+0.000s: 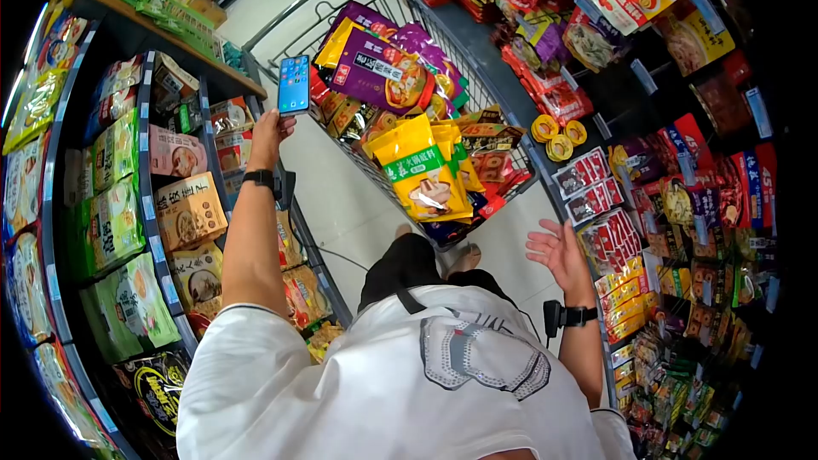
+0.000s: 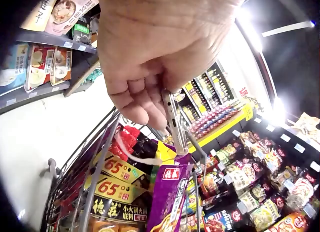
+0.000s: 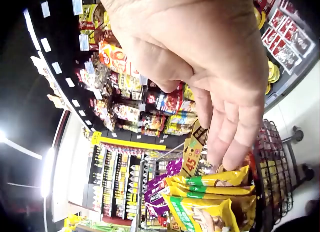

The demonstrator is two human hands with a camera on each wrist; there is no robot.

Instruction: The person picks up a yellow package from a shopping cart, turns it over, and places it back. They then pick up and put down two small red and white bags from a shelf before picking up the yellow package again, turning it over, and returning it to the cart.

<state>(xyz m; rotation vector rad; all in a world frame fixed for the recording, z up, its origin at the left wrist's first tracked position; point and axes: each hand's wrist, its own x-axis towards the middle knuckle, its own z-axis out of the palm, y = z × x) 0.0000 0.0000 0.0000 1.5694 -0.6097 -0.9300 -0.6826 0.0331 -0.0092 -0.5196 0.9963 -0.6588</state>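
Phone (image 1: 294, 83) in the grip of left fingers (image 1: 285, 123), one end hidden, right fingers (image 1: 545, 247) open

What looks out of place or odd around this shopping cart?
No spill or damage shows. The untidiest spot is the cart: the purple packet lies slanted across the heap, and the yellow packets are piled askew at the end nearest the person, not in neat rows.

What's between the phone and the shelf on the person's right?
The cart, holding purple packets and yellow packets, lies between the phone and the shelf in the head view.
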